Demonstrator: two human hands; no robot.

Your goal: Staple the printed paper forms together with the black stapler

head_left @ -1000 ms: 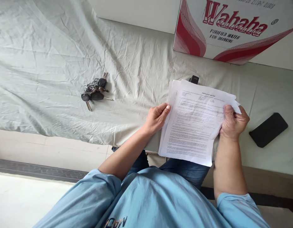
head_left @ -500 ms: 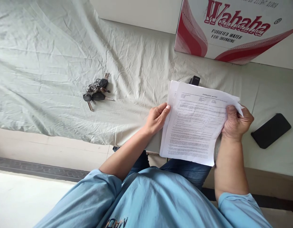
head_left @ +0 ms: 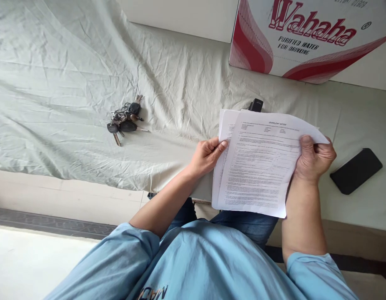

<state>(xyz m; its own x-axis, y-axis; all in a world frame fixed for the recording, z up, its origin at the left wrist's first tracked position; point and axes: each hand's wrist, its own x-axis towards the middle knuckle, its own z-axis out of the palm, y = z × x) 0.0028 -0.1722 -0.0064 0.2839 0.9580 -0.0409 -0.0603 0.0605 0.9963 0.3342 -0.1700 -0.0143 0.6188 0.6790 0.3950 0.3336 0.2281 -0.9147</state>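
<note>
Several printed sheets of paper, the top one headed "Overleaf Notes", are held up between my two hands over the table's front edge. My left hand pinches the sheets at their left side, thumb on top. On the right side, my right hand grips them with its thumb on the front, and the top right corner bends over the fingers. The top sheet sits shifted to the right, so the left margins of the sheets beneath show. Behind the papers' top edge, a small black object is partly hidden.
A bunch of keys lies to the left on the wrinkled pale cloth covering the table. To the right lies a black phone, apart from my right hand. A Wahaha water carton stands at the back right.
The top sheet has slid to the right with my right hand, uncovering more of the sheets beneath at the left. Both hands keep their grip.
</note>
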